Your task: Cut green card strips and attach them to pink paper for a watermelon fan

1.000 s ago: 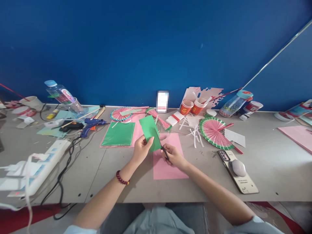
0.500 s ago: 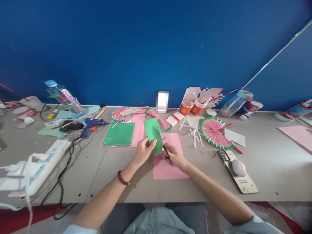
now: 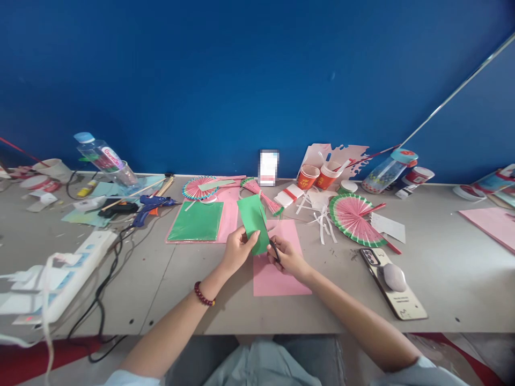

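My left hand [image 3: 238,247] pinches a sheet of green paper [image 3: 250,214] by its lower left part, thumb on top. My right hand [image 3: 290,257] is closed round the black handles of a pair of scissors [image 3: 275,251] at the sheet's lower right edge. The blades are mostly hidden by the paper, and a cut edge runs up near its right side. Below both hands a square of pink paper [image 3: 277,279] lies flat on the table. A packet of green paper [image 3: 197,221] lies to the left, on more pink paper.
Folded pink and green paper fans [image 3: 354,219] lie right and behind. Red paper cups [image 3: 309,176] and a screen [image 3: 269,167] stand at the back. A phone [image 3: 394,284] lies at right. To the left are a blue glue gun [image 3: 151,208], a bottle [image 3: 105,156] and a power strip [image 3: 76,273].
Hardly anything differs. Both hands hold the paper and the scissors in nearly the same place.
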Tool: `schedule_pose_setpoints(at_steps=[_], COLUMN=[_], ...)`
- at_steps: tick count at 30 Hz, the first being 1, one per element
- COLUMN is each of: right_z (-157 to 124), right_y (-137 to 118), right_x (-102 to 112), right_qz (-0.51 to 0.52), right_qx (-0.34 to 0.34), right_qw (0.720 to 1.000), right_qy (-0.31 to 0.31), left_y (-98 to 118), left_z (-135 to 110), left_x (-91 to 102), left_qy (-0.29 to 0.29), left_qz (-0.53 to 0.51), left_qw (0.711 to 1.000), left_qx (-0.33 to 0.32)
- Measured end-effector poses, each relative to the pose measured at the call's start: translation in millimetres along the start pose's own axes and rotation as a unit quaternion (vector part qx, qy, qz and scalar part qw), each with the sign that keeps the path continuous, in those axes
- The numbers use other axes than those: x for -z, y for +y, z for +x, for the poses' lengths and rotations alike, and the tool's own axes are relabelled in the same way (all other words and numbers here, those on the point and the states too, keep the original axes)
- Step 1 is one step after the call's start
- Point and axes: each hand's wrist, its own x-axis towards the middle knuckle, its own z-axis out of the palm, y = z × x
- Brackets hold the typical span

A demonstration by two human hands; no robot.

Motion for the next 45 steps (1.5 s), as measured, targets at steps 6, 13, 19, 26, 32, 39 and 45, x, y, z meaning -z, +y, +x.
schedule_pose_setpoints(at_steps=[6,13,19,26,32,39,45], right_z=[1.9,-1.2,1.0,1.7,0.2,1.1,2.6], right_y=[4.1,-3.0,-0.5,-0.2,-3.9,-1.4,1.8], right_x=[1.1,-0.9,-0.7,-0.3,-1.1,-1.0,1.1], right_qz=[0.005,-0.010,-0.003,-0.001,-0.002,0.004,0.013], right_qx=[0.007,-0.008,0.001,0.002,0.010,0.002,0.005], right_qw=[1.000,1.000,1.000,1.000,1.000,1.000,1.000], right_qy=[0.000,0.009,0.014,0.016,0.021,0.022,0.016], left_y=[1.7,0.5,1.1,-2.0,-3.8,-1.9,-2.8], left_z=[0.0,-0.4,-0.5,0.0,0.3,0.3,0.2], left_x=[-0.2,0.0,-0.4,-0.1,0.6,1.0,1.2], left_qy=[0.002,-0.001,0.002,-0.001,-0.003,-0.001,-0.014], left_qz=[-0.007,0.008,0.003,0.000,0.010,0.011,0.021], left_qw=[1.000,1.000,1.000,1.000,1.000,1.000,1.000], left_qx=[0.008,-0.008,0.000,-0.003,-0.007,-0.011,-0.005])
